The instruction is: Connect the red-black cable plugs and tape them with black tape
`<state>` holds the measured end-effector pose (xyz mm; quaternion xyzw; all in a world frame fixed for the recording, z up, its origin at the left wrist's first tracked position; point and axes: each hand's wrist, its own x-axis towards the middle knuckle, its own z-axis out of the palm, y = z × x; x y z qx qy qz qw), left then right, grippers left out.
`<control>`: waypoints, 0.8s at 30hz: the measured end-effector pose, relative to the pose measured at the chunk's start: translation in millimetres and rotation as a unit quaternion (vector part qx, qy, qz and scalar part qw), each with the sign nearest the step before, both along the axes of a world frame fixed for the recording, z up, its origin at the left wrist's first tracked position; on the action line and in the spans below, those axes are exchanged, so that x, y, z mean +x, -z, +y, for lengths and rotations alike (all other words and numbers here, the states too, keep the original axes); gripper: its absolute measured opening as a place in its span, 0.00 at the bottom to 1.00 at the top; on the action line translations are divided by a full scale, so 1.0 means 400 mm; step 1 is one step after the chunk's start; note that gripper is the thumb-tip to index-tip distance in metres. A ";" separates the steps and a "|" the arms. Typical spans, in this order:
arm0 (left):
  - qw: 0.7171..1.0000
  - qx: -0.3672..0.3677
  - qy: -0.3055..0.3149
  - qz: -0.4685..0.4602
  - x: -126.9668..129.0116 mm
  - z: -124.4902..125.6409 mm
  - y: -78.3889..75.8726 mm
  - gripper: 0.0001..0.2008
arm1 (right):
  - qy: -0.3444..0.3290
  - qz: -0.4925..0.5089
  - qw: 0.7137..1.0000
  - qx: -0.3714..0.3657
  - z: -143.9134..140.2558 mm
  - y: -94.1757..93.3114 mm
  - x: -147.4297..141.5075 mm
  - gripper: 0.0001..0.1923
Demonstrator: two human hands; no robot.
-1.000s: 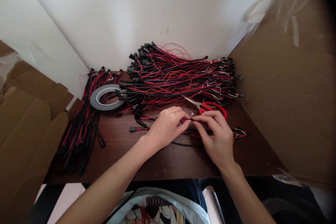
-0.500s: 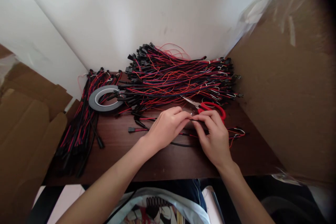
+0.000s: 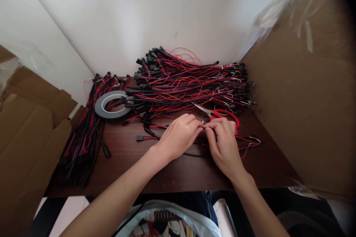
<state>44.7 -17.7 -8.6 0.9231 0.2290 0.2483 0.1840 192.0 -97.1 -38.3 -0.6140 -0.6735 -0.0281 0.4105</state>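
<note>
A: Dark tabletop (image 3: pixel 172 172) against a white wall, cardboard (image 3: pixel 303 92) on the right, more cardboard flaps (image 3: pixel 30 118) on the left.

B: Big heap of red and black wires (image 3: pixel 191 81) at the back. Second bundle (image 3: pixel 86 126) down the left side, hanging near the front edge.

A: Tape roll (image 3: pixel 111 104) lying flat between the two, touching the heap's connectors. Red scissors (image 3: pixel 219 113) at the heap's front edge, just behind the hands.

B: And the hands?

A: Left hand (image 3: pixel 178 137) and right hand (image 3: pixel 224 146) together at mid-tabletop, fingertips meeting. Each grip pressed together, pinching one thin wire (image 3: pixel 191 141) that trails out both ways along the tabletop. Exact spot between the fingertips too small to make out.

B: Risks from here?

A: Probably a slip: so thin a strand, held only by fingertips, could slide out if pulled unevenly. Loose red strands (image 3: pixel 247 142) beside the right hand could snag and drag along. Scissors close behind the knuckles, blades pointing left: a backward jerk might knock them, or nick a finger. Left bundle close to the edge, likely to slide off if bumped.
</note>
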 end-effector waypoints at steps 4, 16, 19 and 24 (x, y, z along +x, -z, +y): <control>1.000 0.012 0.001 0.014 0.003 -0.001 -0.003 0.11 | 0.001 -0.015 1.000 0.011 0.001 0.005 0.002 0.04; 0.992 0.106 -0.013 0.068 0.000 0.001 0.004 0.10 | 0.010 -0.086 0.996 0.002 0.002 0.009 -0.005 0.06; 0.987 0.138 -0.020 0.085 0.004 -0.002 0.002 0.10 | 0.010 -0.088 0.996 -0.005 0.001 0.010 -0.005 0.07; 0.981 0.165 -0.037 0.092 0.006 -0.007 0.004 0.13 | -0.003 -0.076 0.997 -0.005 0.004 0.014 -0.002 0.08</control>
